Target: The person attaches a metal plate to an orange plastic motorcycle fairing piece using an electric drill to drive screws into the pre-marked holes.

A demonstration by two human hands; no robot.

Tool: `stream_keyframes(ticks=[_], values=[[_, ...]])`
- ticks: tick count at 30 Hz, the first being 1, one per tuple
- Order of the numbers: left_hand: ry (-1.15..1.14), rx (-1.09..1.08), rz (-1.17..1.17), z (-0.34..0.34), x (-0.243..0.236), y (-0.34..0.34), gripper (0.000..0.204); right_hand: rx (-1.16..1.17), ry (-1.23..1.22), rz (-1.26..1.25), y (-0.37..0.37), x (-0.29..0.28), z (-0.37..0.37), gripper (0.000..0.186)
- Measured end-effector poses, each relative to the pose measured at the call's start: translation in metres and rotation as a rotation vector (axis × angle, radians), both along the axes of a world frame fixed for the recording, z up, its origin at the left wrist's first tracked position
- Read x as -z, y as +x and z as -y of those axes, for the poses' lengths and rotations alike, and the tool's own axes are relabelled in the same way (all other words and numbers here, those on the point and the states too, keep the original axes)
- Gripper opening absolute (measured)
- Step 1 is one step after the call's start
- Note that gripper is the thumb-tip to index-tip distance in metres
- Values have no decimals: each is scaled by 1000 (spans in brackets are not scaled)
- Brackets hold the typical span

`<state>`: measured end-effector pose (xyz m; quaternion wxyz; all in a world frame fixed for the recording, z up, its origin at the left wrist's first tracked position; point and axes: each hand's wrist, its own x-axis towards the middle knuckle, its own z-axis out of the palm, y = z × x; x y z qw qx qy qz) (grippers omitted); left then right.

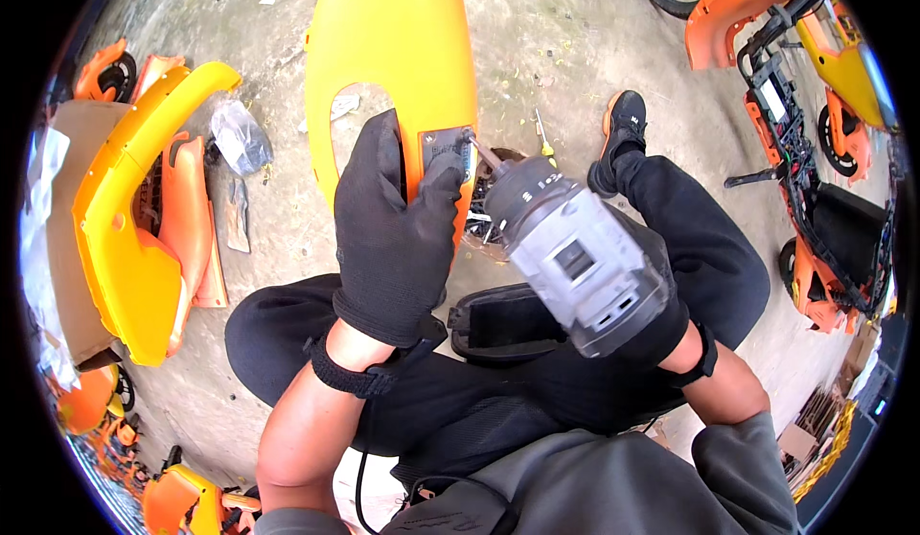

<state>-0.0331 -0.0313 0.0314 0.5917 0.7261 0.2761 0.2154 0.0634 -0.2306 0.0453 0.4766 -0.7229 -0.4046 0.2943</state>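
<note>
A long yellow plastic fairing panel (pixel 393 32) with an oval cutout stands out in front of me. My left hand (pixel 393 247), in a black glove, grips its near end, with the thumb pressed on a small dark plate (pixel 436 140). In my right hand (pixel 669 329), also gloved, is a grey cordless drill (pixel 575 247), its body hiding most of my fingers. The drill's bit (pixel 487 154) points left at the plate's right corner, where a small dark fastener shows. Whether the tip touches it I cannot tell.
Yellow and orange fairings (pixel 125 219) lean on a cardboard box at left. Beside them on the concrete floor are a plastic bag (pixel 240 137) and a yellow-handled screwdriver (pixel 542 132). A bare scooter frame (pixel 791 166) stands at right. A black trough-like part (pixel 508 324) lies between my legs.
</note>
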Motion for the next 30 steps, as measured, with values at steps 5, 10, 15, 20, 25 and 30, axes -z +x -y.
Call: stream_keyframes(ticks=[5,10,15,20,25,30], values=[[-52,-15,-20,-6,8,1,25,45,-170,-34,3,4,11,58],[-124,-24,-2,-5,11,1,25,-40,-43,82,5,15,6,64],[-46,-10,-26,-5,15,0,25,-45,-61,118,6,26,11,64],[-4,-15,26,-3,16,1,24,-109,-51,323,12,15,5,64],[-78,-42,39,1,13,1,24,-72,-8,286,12,9,2,64],[57,-4,16,-2,13,-1,23,-69,-70,217,10,13,5,64]])
